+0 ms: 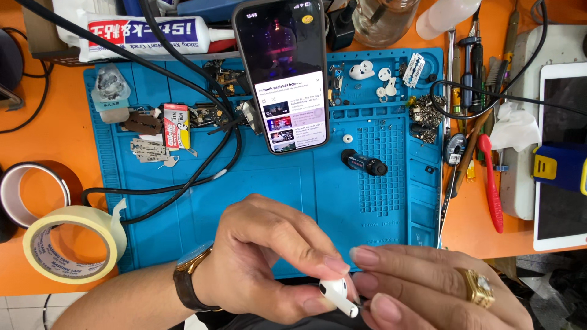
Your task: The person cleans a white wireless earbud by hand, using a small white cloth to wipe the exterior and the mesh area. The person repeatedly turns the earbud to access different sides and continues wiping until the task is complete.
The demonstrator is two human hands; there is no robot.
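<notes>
Item: white earbud (pixel 338 297), below the blue mat (pixel 318 201)'s near edge, pinched shut in our left hand (pixel 269 263)'s grip, stem slanting down-right. Our right hand (pixel 440 287) meets its stem tip, fingertips closed there; what they hold we cannot tell.

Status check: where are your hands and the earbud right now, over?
Left hand and right hand both pinching the white earbud at the near edge of the blue mat. Phone propped farther back, black cable left of it. Nothing between hands and earbud.
</notes>
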